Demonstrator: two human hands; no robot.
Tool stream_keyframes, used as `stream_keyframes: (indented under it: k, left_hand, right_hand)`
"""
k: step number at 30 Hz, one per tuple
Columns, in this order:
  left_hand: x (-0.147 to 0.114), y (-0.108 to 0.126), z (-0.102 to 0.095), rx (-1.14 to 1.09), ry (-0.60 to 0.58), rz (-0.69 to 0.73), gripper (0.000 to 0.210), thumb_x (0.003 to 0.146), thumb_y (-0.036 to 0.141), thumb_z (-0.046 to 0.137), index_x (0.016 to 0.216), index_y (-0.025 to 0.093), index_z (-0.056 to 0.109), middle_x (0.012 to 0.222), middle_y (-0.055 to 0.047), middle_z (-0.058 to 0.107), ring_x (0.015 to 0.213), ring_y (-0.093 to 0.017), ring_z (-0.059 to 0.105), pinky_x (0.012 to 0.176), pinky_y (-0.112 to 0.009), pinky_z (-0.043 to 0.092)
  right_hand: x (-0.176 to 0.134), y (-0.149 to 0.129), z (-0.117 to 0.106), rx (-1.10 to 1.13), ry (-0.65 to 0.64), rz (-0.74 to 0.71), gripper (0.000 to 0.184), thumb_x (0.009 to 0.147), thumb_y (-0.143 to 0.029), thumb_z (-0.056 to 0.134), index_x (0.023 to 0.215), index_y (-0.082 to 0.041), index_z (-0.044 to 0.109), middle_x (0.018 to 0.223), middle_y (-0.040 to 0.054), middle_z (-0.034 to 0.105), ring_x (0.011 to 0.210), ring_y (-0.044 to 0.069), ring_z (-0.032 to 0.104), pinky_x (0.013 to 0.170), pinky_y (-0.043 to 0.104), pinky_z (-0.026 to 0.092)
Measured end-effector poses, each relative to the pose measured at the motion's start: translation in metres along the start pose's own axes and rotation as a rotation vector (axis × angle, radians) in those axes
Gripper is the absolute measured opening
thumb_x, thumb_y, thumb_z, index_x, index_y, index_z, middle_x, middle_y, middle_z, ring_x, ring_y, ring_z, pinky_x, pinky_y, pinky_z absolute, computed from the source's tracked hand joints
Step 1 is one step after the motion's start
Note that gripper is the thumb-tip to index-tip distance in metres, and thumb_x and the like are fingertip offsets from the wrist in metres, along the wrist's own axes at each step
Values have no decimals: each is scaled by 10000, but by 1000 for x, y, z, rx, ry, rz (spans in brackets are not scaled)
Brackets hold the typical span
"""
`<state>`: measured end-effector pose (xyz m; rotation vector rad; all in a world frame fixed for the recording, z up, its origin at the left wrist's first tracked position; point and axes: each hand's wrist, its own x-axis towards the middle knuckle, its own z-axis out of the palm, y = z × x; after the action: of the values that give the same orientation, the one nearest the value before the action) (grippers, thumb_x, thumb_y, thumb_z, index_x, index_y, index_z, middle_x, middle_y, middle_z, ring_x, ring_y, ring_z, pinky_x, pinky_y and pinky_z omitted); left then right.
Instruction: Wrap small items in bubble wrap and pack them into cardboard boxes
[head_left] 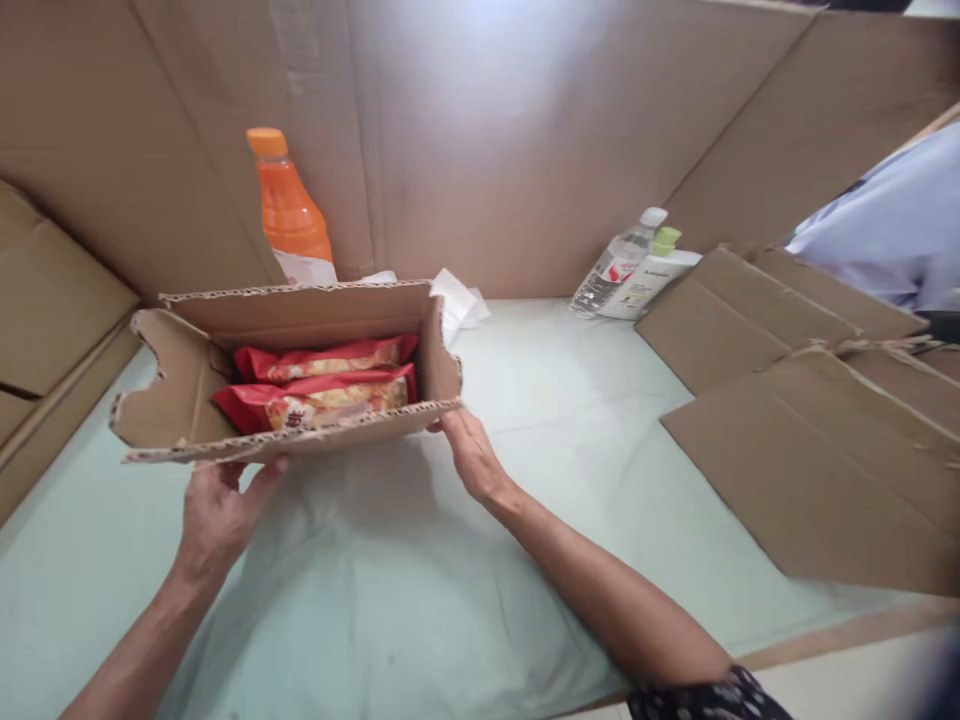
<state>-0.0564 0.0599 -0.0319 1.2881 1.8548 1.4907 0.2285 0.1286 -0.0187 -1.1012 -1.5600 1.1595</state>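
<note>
A cardboard box [210, 447] with an uncovered top and rough-cut edges is tilted toward me at the left of the view. Inside lie two red snack packets [322, 400], one in front of the other. My left hand [221, 505] grips the box from below its near left side, thumb against the cardboard and fingers partly hidden. At the near right corner my right hand [469, 445] holds the box too, its fingertips tucked under the bottom edge.
Behind the box stands an orange-capped bottle [292, 210], with white tissue [456, 305] nearby. A clear water bottle [619, 262] and a white tube [651, 285] lean at the back. Cardboard flaps [825, 470] spread on the right; a cardboard wall [510, 150] closes the back. Pale green cloth [420, 620] covers the table.
</note>
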Motion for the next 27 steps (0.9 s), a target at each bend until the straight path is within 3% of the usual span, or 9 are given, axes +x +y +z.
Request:
stream_keyframes:
  k: [3, 7, 11, 15, 18, 20, 22, 25, 27]
  left_hand:
    - [22, -11, 4, -57, 10, -128, 584, 582, 492, 822, 1033, 195, 601, 962, -61, 681, 935, -263, 682, 852, -405, 574]
    - [24, -23, 9, -24, 25, -205, 602, 582, 510, 813, 1052, 204, 592, 954, -49, 662, 931, -268, 652, 833, -406, 550]
    - [22, -26, 8, -25, 21, -250, 503, 584, 516, 811, 926, 220, 590, 842, -37, 648, 853, -269, 642, 756, -401, 548]
    - [24, -33, 5, -5, 7, -261, 530, 553, 501, 822, 924, 216, 575, 815, -27, 646, 819, -261, 648, 741, -395, 542]
    - [24, -37, 4, 32, -2, -259, 554, 566, 519, 817, 955, 199, 587, 850, -43, 668, 803, -252, 646, 715, -381, 529]
    - [24, -37, 3, 44, -9, -243, 533, 585, 521, 810, 949, 199, 589, 842, -39, 664, 799, -247, 644, 708, -373, 526]
    - [24, -35, 4, 44, -16, -229, 508, 587, 511, 803, 926, 204, 583, 808, -25, 645, 788, -240, 638, 705, -367, 524]
    - [24, -29, 8, 25, -14, -208, 494, 572, 490, 796, 908, 210, 566, 776, -6, 612, 781, -229, 628, 706, -356, 515]
    - [24, -27, 9, -17, -18, -186, 493, 583, 467, 790, 935, 206, 564, 795, -5, 605, 799, -222, 625, 720, -346, 514]
  right_hand:
    - [24, 13, 13, 23, -55, 19, 699, 969, -742, 385, 1424, -261, 606, 1465, 72, 612, 1326, 270, 571, 1088, 444, 498]
    - [40, 21, -10, -98, -141, -26, 498, 1003, -558, 464, 1320, -241, 681, 1333, 78, 704, 1230, 247, 645, 1038, 416, 520]
    - [85, 19, -40, -466, 31, -139, 352, 934, -339, 567, 1236, -215, 700, 1300, 102, 713, 1190, 266, 656, 991, 426, 533]
    - [156, 31, -36, -797, 143, -197, 466, 818, -248, 703, 1269, -137, 665, 1463, 195, 592, 1317, 375, 545, 1104, 559, 416]
    - [193, 35, -36, -838, 208, -161, 263, 839, -244, 691, 1083, -147, 710, 1314, 165, 690, 1187, 347, 610, 1060, 540, 439]
    - [202, 20, -51, -815, 271, -154, 177, 945, -264, 558, 983, -168, 703, 1108, 110, 749, 1062, 274, 649, 1006, 464, 483]
    - [194, -14, -79, -787, 391, -185, 291, 1021, -281, 420, 995, -170, 687, 1027, 95, 743, 989, 231, 653, 941, 400, 518]
    - [152, -82, -122, -739, 588, -341, 285, 1039, -335, 448, 1109, -178, 675, 1142, 101, 720, 1065, 228, 641, 979, 377, 525]
    - [110, -113, -138, -731, 635, -475, 255, 1030, -401, 504, 1136, -283, 703, 1178, 52, 731, 1106, 257, 659, 1003, 424, 534]
